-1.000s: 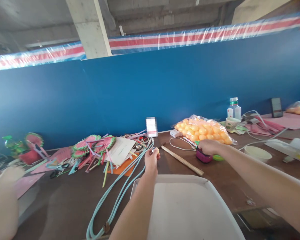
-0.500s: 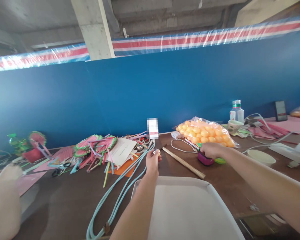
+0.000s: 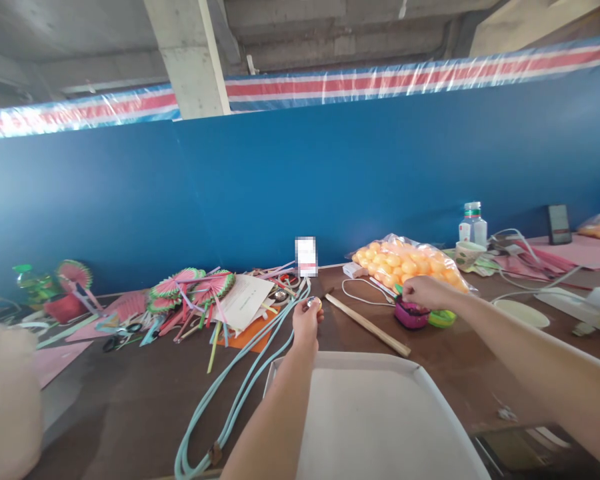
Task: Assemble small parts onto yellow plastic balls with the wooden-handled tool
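Note:
My left hand (image 3: 306, 325) is closed around a small shiny round piece (image 3: 314, 303), metallic-looking with a golden edge, held above the table. My right hand (image 3: 423, 292) is at the opening of a small purple pouch (image 3: 412, 316), fingers drawn together. Whatever those fingers may hold is hidden. Bright green material (image 3: 441, 318) shows at the pouch's right side. Between my hands a flat wooden stick (image 3: 367, 325) lies slantwise on the table. A white tray (image 3: 370, 413) is below my forearms.
Light-blue cords (image 3: 240, 393) loop left of the tray. A clear bag of orange balls (image 3: 405, 263) lies behind my right hand. Pink-green paper fans (image 3: 213, 287) and papers (image 3: 243, 300) are at left, near another person's arm (image 3: 10, 400). A pale bowl (image 3: 523, 313) is at right.
My right hand has lifted slightly, showing more of the purple pouch and the green material. My left hand stays nearly still. The other person's hand at left has shifted slightly.

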Motion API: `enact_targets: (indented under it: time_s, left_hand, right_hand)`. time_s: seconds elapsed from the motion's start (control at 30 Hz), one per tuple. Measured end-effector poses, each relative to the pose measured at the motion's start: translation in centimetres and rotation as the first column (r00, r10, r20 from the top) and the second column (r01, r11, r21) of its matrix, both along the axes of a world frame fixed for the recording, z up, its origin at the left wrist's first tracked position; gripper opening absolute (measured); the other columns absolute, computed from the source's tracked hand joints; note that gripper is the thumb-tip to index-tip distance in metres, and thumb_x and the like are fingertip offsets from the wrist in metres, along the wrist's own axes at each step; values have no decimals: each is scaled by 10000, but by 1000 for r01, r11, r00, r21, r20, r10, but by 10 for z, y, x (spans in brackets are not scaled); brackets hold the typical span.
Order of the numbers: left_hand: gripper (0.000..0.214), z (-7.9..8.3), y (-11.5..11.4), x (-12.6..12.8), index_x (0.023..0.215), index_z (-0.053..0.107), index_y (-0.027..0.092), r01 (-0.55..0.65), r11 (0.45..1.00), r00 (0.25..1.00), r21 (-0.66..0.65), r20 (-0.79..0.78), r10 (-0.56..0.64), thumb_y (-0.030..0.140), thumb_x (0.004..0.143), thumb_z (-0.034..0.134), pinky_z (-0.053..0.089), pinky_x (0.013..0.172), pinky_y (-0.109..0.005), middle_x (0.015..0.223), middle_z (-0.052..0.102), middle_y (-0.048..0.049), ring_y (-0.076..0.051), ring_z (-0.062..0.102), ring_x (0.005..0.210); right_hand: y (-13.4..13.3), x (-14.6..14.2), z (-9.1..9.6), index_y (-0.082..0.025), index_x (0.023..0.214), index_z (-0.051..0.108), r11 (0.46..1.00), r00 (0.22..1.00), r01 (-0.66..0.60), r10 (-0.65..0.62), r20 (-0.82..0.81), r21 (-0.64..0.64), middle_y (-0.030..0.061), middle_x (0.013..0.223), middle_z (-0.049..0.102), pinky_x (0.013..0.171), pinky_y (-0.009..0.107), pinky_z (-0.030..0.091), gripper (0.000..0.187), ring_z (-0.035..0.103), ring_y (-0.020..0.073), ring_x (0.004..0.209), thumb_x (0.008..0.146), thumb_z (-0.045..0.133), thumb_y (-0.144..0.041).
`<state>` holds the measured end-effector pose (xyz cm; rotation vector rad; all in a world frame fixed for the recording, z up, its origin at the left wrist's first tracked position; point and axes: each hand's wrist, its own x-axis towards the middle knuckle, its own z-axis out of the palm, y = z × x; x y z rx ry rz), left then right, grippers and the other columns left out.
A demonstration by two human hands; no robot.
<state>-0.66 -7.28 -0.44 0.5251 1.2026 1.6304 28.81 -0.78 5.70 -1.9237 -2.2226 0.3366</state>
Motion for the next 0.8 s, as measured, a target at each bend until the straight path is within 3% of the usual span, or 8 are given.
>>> enact_targets:
  time_s: [0.17,0.27,0.3,0.37,0.43,0.5,0.63,0.8]
  left_hand:
    - [257,1,-1,-1,901,608,138,32,999,999,29,-16,-31,265,720,740,475,616,-222,757,615,-24,-86,597,626]
    - [265,0,-1,-1,899,609,142,29,999,1000,17,-7,-28,267,713,750,485,632,-229,774,622,-30,-85,598,629]
    - [267,0,-1,0,900,608,145,23,1000,1000,8,-2,-23,267,712,752,489,637,-231,782,625,-33,-86,602,635]
    - [271,0,-1,0,898,608,154,11,1000,1000,-6,9,-11,270,706,760,493,641,-229,791,629,-34,-89,608,645]
    - [275,0,-1,-1,884,608,162,8,1000,1000,-5,21,-8,279,696,771,492,635,-223,777,627,-29,-91,610,643]
    - [276,-1,-2,-2,865,607,166,12,1000,999,10,32,-12,291,689,779,487,625,-217,751,621,-22,-89,604,631]
    - [237,0,-3,-4,831,599,158,21,999,998,38,57,-23,288,714,759,484,638,-211,724,605,-15,-80,594,626]
    - [141,5,-1,-6,825,583,146,17,999,979,40,202,-24,221,770,689,483,649,-219,688,582,-7,-70,566,588]
  right_hand:
    - [-8,-9,22,-161,720,614,993,968,71,-91,-232,-96,34,624,679,534,220,430,60,620,141,537,745,560,-171]
    - [-22,-30,33,-165,705,591,993,873,102,-121,-473,-65,36,644,670,518,219,454,78,617,136,551,744,627,-223]
    - [-27,-41,37,-165,714,593,995,791,95,-101,-604,-42,34,669,668,525,212,465,111,611,124,568,737,659,-251]
    - [-38,-65,42,-160,738,606,999,547,46,-46,-836,-25,31,686,655,523,203,478,205,578,101,570,701,730,-318]
    - [-48,-95,46,-161,770,622,999,309,-33,2,-951,-9,17,704,647,509,188,474,303,545,78,561,637,800,-367]
    - [-58,-126,49,-165,770,632,993,150,-112,-17,-989,-34,-14,686,618,499,166,466,347,522,56,551,585,844,-368]
    - [-69,-180,44,-180,789,634,971,-44,-221,-99,-994,-87,-66,577,538,463,138,435,361,484,38,508,563,866,-340]
    - [-68,-198,-1,-172,699,609,958,-120,-225,-208,-971,-178,-46,571,567,479,142,454,317,509,48,521,569,859,-318]
